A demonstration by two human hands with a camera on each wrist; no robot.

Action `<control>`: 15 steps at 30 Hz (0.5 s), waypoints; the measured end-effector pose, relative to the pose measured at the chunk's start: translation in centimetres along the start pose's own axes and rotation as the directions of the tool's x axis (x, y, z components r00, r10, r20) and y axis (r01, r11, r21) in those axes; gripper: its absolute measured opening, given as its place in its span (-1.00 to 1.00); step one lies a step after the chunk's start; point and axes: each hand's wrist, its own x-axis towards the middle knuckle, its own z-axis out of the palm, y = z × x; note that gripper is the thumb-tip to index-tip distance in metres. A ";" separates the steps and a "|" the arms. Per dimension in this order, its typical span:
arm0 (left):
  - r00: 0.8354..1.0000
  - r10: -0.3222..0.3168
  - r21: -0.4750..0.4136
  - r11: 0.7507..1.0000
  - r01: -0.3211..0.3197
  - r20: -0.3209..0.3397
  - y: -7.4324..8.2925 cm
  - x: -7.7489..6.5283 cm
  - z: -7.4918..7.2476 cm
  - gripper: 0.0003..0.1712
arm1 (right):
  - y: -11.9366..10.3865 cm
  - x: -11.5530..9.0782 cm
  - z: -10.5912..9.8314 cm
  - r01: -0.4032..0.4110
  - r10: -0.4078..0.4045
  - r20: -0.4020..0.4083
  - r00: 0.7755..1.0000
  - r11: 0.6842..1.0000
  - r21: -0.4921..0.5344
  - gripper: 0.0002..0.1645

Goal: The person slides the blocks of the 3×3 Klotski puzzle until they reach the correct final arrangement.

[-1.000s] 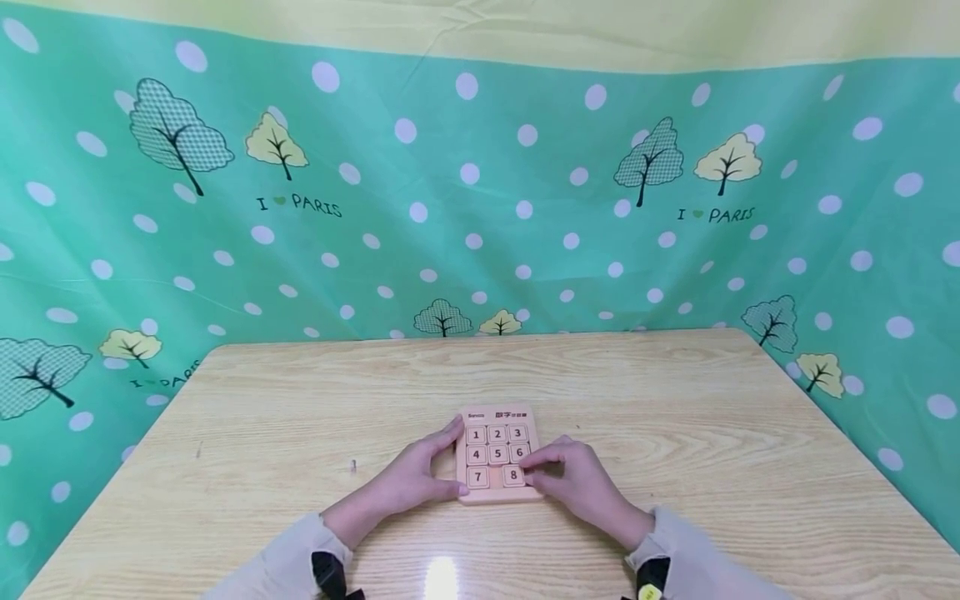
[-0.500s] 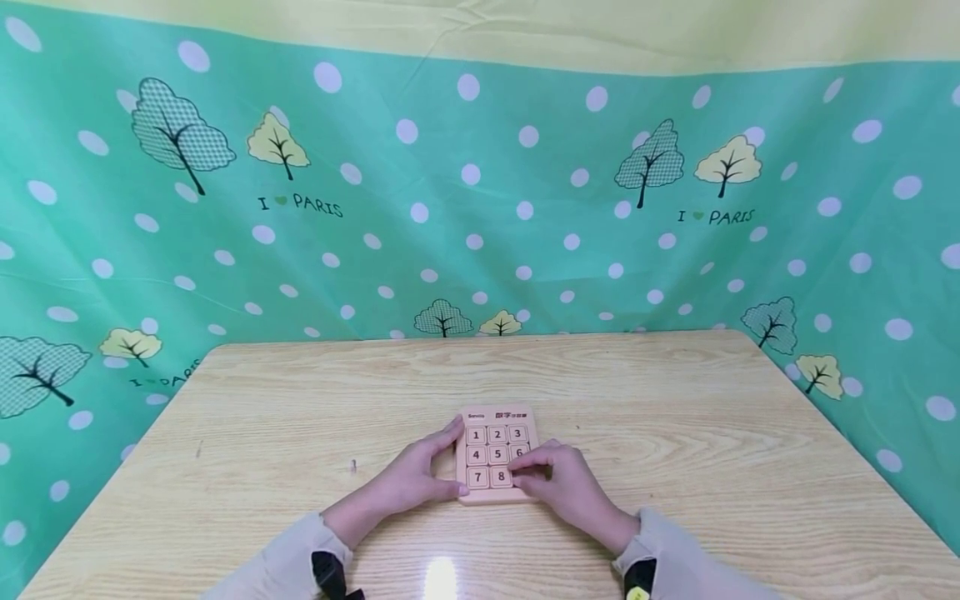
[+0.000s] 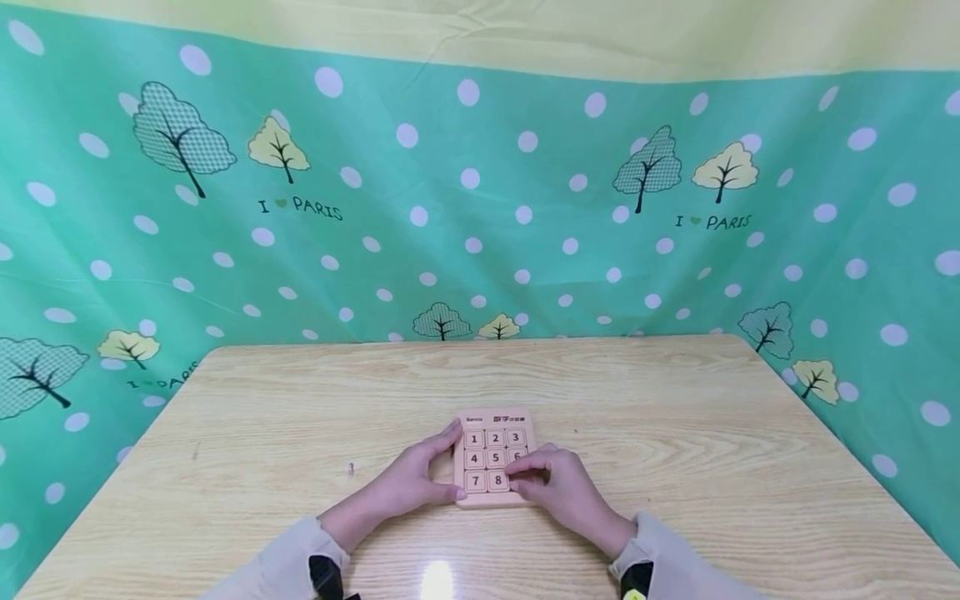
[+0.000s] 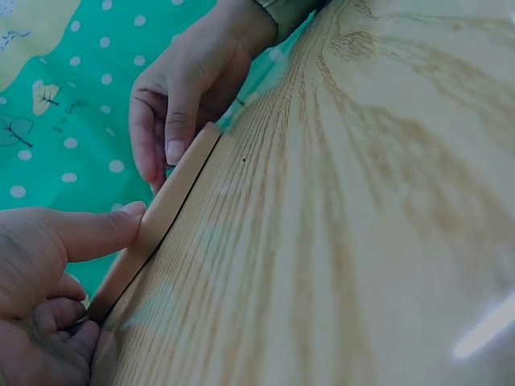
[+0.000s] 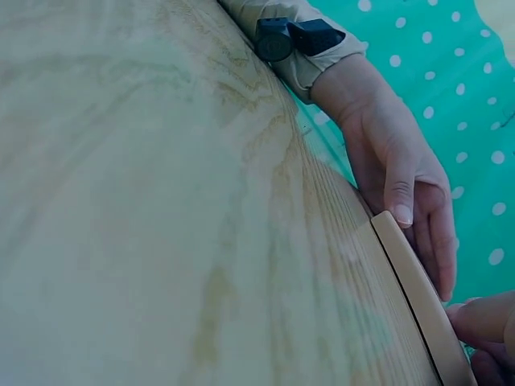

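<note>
A pink sliding number puzzle (image 3: pixel 486 501) lies flat on the wooden table, with tiles 1 to 8 visible in rows. My left hand (image 3: pixel 408 477) holds its left side, index finger near the top corner and thumb at the bottom corner. In the left wrist view, the thumb of that hand (image 4: pixel 48 241) presses the edge of the puzzle (image 4: pixel 165 201). My right hand (image 3: pixel 566 490) reaches over the puzzle's lower right, index finger and thumb touching the right side of the 8 tile (image 3: pixel 497 481). It covers the bottom right place and part of the 6 tile (image 3: pixel 516 456).
The light wooden table (image 3: pixel 300 392) extends around the puzzle on all sides. A green dotted cloth (image 3: pixel 465 200) with printed trees hangs behind and beside it. A small dark mark (image 3: pixel 351 468) shows on the tabletop at left.
The 8 tile has slid left, against the 7, with my right hand following it over the puzzle. My left hand has kept its hold. The last half second shows hardly any motion.
</note>
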 end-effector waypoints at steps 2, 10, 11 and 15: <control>1.000 -0.002 -0.002 1.000 0.002 0.000 -0.1 0.0 0.0 0.08 | 0.2 0.0 0.1 0.005 -0.005 -0.003 1.000 1.000 0.001 -0.75; 0.999 -0.046 -0.078 0.996 0.045 -0.012 -0.5 0.5 -0.1 0.06 | 0.7 0.2 0.2 0.012 -0.012 -0.012 1.000 0.999 0.044 -0.76; 0.998 -0.053 -0.098 0.994 0.052 -0.014 -0.5 0.6 -0.2 0.05 | 0.7 0.3 0.1 0.003 -0.002 -0.009 1.000 0.999 0.052 -0.76; 0.997 -0.078 -0.182 0.981 0.073 -0.023 -0.4 1.1 -0.5 -0.02 | 0.8 0.5 -0.1 -0.014 0.012 0.014 1.000 0.996 0.092 -0.76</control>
